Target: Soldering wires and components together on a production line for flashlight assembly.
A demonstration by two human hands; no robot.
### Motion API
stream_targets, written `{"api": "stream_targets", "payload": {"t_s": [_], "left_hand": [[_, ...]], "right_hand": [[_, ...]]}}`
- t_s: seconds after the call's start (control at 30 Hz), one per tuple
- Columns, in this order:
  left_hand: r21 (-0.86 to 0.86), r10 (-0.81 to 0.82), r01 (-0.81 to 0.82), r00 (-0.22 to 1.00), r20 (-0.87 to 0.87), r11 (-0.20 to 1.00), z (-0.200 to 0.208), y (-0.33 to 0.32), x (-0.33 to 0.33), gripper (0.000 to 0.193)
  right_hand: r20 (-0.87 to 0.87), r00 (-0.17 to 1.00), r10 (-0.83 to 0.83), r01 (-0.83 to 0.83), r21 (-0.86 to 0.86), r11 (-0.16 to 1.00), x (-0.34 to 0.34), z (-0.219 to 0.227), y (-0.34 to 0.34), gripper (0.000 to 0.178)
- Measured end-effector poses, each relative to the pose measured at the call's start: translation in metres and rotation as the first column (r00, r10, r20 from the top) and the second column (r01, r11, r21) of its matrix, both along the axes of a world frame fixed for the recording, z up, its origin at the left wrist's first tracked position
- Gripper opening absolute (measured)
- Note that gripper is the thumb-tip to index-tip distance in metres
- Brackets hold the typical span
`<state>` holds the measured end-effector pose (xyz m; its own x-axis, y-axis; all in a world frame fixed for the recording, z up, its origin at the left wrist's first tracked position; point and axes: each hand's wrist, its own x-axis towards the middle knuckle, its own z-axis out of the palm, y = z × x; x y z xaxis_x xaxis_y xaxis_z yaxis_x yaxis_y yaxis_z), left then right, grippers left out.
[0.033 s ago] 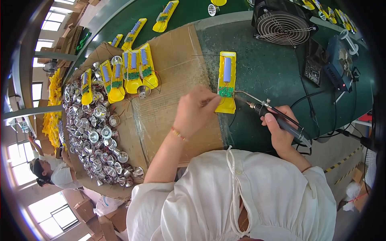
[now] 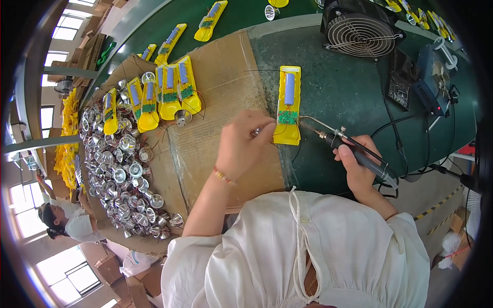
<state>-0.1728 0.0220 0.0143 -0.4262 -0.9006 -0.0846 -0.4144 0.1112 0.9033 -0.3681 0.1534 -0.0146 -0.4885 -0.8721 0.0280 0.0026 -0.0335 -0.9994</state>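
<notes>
Head view: A yellow housing [image 2: 286, 137] lay upright in the frame near the cardboard's [image 2: 205, 154] right edge, bearing a blue cell [image 2: 289, 90] above a green circuit board [image 2: 287, 118]. The left hand [image 2: 241, 139], just left of it, was curled around a silvery part [image 2: 254, 132], largely hidden by the fingers. The right hand [image 2: 358, 161] grasped a soldering iron [image 2: 375, 169], its tip near the board's right edge; contact could not be determined.
</notes>
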Motion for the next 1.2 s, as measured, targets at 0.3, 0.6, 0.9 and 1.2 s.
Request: {"api": "stream_targets", "payload": {"t_s": [0.3,0.6,0.9,1.2], "left_hand": [[-0.638,-0.189,0.454,0.878,0.441,0.622,-0.002,0.015,0.006,0.019],[-0.240,0.005,0.035,0.987,0.162,0.970,-0.024,0.007,-0.007,0.010],[-0.236,0.010,0.038,0.980,0.198,0.971,-0.026,0.003,-0.010,0.013],[-0.226,-0.013,0.075,0.965,0.263,0.971,-0.022,0.001,-0.008,0.013]], "right_hand": [[0.003,1.000,0.018,-0.018,-0.018,1.000,-0.002,0.002,0.001,0.016],[-0.068,0.997,0.047,-0.050,-0.035,0.998,0.009,-0.004,-0.011,0.016],[-0.051,0.996,0.067,-0.066,0.023,0.998,0.009,-0.007,-0.015,0.014],[0.099,0.995,-0.022,0.028,-0.062,0.998,0.009,0.002,-0.011,0.014]]}}
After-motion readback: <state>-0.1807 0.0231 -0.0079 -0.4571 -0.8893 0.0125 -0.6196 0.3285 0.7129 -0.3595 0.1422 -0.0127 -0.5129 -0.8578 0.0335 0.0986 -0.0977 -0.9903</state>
